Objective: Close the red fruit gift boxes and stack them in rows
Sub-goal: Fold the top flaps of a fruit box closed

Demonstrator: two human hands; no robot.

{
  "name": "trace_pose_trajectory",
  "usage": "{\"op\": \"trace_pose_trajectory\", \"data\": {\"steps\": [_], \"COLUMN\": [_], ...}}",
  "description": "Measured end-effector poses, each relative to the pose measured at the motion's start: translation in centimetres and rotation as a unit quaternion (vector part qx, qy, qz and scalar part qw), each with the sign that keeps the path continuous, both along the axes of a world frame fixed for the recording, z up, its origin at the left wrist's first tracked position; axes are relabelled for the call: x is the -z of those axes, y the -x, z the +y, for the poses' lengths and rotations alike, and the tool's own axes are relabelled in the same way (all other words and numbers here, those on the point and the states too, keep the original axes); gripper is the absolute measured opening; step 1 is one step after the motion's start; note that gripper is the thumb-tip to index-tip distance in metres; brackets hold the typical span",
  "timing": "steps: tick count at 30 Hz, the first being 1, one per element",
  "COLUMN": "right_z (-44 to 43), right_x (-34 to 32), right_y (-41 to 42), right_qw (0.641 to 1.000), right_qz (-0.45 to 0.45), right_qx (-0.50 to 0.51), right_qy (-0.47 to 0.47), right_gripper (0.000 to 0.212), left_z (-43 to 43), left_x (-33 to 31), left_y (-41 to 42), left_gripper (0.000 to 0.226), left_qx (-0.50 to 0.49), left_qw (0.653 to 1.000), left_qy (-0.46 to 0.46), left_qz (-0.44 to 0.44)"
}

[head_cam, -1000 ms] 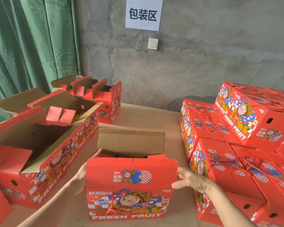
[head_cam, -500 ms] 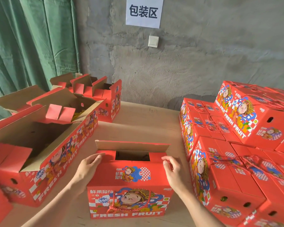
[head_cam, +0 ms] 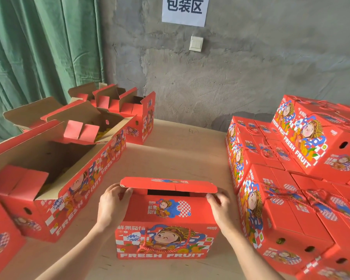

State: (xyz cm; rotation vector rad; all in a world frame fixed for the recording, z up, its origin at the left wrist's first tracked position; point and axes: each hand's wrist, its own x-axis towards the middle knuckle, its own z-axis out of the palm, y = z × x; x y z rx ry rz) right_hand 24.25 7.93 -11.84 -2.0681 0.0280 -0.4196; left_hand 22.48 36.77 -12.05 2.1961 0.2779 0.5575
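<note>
Bare concrete wall (head_cam: 251, 73) at the far side, green curtain (head_cam: 38, 47) far left, tan tabletop (head_cam: 170, 150) under everything. The box (head_cam: 166, 225) I'm working sits near centre, long axis running left-right, printed front facing me. Its far lid flap (head_cam: 168, 183) is folded toward me and hovers just above the near flap; a dark slot shows between them, so not shut yet.

My left hand (head_cam: 111, 205) is at the box's left top corner, fingers curled with the tips on the far flap's left end. My right hand (head_cam: 220, 207) is at the right top corner, fingers loosely bent just under that flap's right end; whether it pinches, I can't tell. Both hands are about equally near.

I judge the flap needs pressing down and toward me.

Open boxes (head_cam: 55, 164) sit left, closed stack (head_cam: 291, 188) right, just beside the box.
</note>
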Motion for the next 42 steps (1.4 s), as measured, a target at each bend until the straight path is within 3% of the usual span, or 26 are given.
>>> {"op": "trace_pose_trajectory", "data": {"steps": [9,13,16,21,26,30,33,38,42], "right_z": [0.2,0.2,-0.1,-0.8,-2.4,-2.9,-3.1,-3.3,-3.2], "right_x": [0.3,-0.2,-0.5,-0.1,0.4,-0.5,-1.4,-2.0,-1.7], "right_y": [-0.7,-0.6,-0.5,-0.7,-0.9,-2.4,-3.4,-4.0,-4.0], "right_qw": [0.995,0.991,0.996,0.991,0.976,0.965,0.942,0.928,0.929], "right_qz": [0.071,0.073,0.04,0.079,0.118,0.128,0.152,0.12,0.089], "right_qx": [0.026,0.001,-0.052,-0.109,-0.184,-0.221,-0.263,-0.248,-0.234], "right_qy": [-0.061,-0.108,-0.068,-0.008,-0.007,0.066,0.143,0.253,0.273], "right_gripper": [0.011,0.047,0.073,0.051,0.058,0.039,0.047,0.047,0.044], "left_z": [0.5,0.4,0.5,0.6,0.7,0.6,1.6,2.7,2.8], "left_x": [0.8,0.8,0.5,0.5,0.9,0.7,-0.1,-1.4,-1.3], "left_y": [-0.4,-0.3,-0.1,-0.1,0.0,-0.7,-2.1,-4.0,-4.8], "left_gripper": [0.01,0.042,0.068,0.05,0.074,0.077,0.091,0.061,0.076], "left_qx": [-0.041,0.0,0.057,0.078,0.124,0.124,0.151,0.19,0.22], "left_qw": [0.994,0.992,0.997,0.996,0.99,0.987,0.976,0.955,0.93], "left_qy": [0.096,0.126,0.054,-0.031,-0.032,-0.03,-0.063,-0.134,-0.212], "left_qz": [0.033,0.022,-0.001,0.018,0.065,0.097,0.144,0.187,0.206]}}
